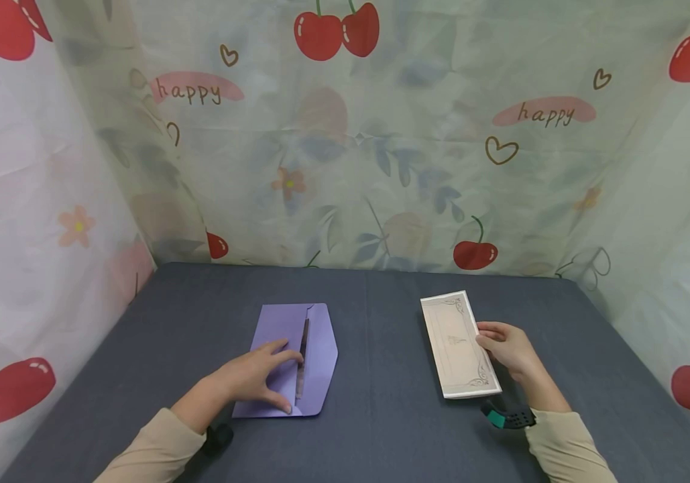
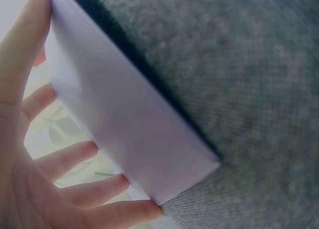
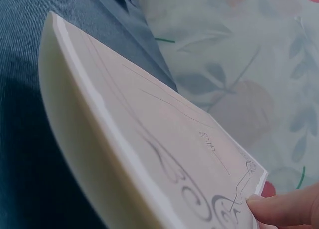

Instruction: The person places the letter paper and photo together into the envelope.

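In the head view, a purple envelope (image 1: pixel 272 322) lies on the dark table with its flap (image 1: pixel 320 362) folded out to the right and a narrow dark gap along its mouth. My left hand (image 1: pixel 254 379) rests over it, thumb and fingers spread, fingertips near the mouth. The left wrist view has the left hand's fingers (image 2: pixel 75 159) fairly straight, their tips touching the pale purple envelope (image 2: pixel 119 124). On the right, my right hand (image 1: pixel 510 349) pinches a cream folded card (image 1: pixel 453 342) by its right edge, tilted above the table. Its ornate printed border shows in the right wrist view.
The dark grey tablecloth (image 1: pixel 375 429) covers the table. Behind and at both sides hang curtains (image 1: pixel 345 168) printed with cherries, hearts and leaves. A black band with a green part (image 1: pixel 507 416) is on the right wrist.
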`<state>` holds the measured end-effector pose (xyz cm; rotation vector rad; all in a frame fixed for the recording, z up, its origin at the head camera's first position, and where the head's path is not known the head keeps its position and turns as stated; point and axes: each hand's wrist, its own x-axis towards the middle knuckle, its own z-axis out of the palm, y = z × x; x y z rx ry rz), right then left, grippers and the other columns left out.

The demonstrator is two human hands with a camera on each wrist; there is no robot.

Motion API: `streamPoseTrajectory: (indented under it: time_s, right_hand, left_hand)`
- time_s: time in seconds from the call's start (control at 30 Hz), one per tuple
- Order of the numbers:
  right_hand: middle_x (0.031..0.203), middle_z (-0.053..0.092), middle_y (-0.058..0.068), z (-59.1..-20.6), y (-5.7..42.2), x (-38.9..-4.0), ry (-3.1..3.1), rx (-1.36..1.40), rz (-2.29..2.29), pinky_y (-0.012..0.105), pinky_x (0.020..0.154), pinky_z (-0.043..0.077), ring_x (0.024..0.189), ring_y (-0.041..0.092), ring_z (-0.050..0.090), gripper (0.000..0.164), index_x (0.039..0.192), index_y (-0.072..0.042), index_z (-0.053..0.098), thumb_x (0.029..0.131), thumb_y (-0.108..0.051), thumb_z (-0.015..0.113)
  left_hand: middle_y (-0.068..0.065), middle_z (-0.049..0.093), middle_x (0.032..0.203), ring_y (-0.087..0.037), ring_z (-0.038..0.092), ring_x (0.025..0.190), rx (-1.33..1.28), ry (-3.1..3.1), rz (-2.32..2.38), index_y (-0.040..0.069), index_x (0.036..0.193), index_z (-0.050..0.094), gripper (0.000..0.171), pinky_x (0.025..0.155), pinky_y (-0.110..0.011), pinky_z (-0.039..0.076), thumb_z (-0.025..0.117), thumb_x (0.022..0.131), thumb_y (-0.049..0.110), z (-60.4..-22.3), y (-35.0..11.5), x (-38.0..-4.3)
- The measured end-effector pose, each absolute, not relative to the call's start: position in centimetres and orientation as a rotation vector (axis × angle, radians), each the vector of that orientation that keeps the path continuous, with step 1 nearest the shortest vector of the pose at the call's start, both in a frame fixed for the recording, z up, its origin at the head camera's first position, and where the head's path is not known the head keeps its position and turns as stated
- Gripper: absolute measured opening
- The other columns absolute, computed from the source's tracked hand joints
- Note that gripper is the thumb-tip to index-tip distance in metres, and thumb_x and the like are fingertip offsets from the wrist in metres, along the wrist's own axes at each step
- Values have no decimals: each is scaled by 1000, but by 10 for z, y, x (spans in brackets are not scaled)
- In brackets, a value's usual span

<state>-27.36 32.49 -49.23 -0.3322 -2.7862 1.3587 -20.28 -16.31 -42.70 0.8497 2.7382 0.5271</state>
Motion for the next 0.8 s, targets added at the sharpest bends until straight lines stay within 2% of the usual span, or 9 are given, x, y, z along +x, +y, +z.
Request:
streamPoseTrajectory:
  time_s: [0.33, 0.6, 0.8]
  right_hand:
    - [119, 59, 16, -495, 317, -277, -2794, -279, 1377, 36, 81, 54, 99, 23, 60, 40, 131, -8, 50, 94, -22, 55]
    - [117, 60, 16, -489, 306, -276, -2785, -269, 1425, 33, 76, 54, 96, 23, 61, 37, 128, -8, 51, 92, -18, 56]
    - [118, 60, 16, -492, 301, -278, -2797, -255, 1411, 34, 78, 54, 95, 22, 61, 38, 129, -9, 51, 93, -21, 56]
  left_hand:
    - [-27, 34, 145, -46, 38, 130, 834, 2738, 521, 24, 125, 49, 72, 95, -59, 40, 76, 65, 54, -426, -163, -203]
    - [-27, 34, 144, -46, 38, 130, 842, 2743, 512, 23, 124, 49, 73, 95, -59, 40, 76, 65, 55, -427, -163, -203]
    - [-27, 35, 143, -47, 38, 129, 853, 2742, 515, 23, 124, 49, 72, 95, -59, 39, 76, 65, 55, -427, -163, -203]
